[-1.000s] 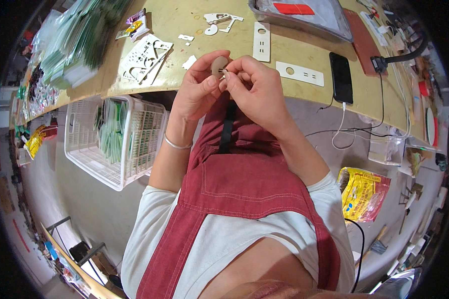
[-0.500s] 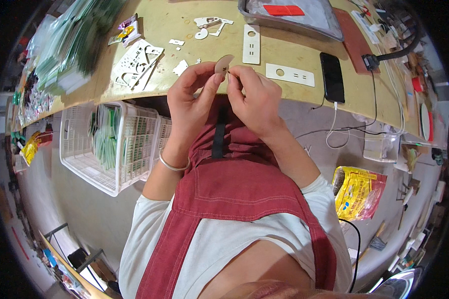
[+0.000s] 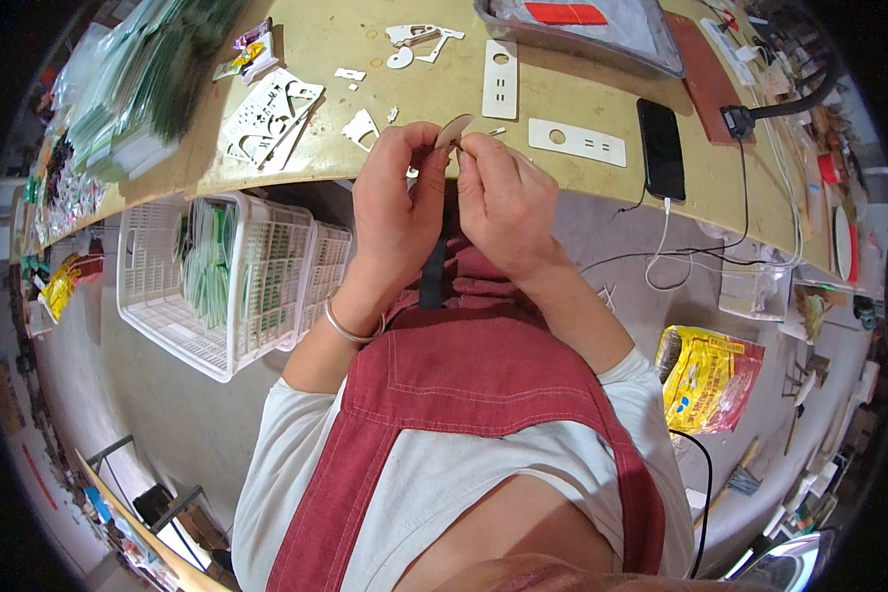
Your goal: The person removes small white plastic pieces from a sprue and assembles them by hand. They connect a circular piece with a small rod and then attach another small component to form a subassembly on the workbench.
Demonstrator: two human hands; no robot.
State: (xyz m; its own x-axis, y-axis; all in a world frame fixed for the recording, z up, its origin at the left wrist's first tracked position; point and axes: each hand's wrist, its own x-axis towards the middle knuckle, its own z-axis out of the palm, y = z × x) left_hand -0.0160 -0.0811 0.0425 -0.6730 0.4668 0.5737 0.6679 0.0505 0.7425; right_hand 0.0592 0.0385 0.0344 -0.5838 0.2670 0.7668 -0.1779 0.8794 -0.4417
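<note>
My left hand (image 3: 402, 202) pinches a thin, pale round disc (image 3: 455, 129) by its edge, just over the table's near edge. Close against it, my right hand (image 3: 508, 197) has thumb and forefinger closed at the disc's middle, on a small dark piece too small to name. Beyond my hands lie small cut-out pieces (image 3: 361, 129) and a punched white sheet (image 3: 271, 116). Two white strips with a round hole and slots rest to the right: an upright one (image 3: 499, 79) and a sideways one (image 3: 576, 142).
A metal tray (image 3: 582, 41) holding a red card stands at the back. To the right are a black phone (image 3: 660, 148) on a white cable and a black cable. Stacked green-edged plastic sleeves (image 3: 148, 99) fill the left. White crates (image 3: 178, 286) sit below the table edge.
My left hand has shifted right and turned, drawing closer to my right hand. The disc has tilted and moved slightly; both hands keep their hold.
</note>
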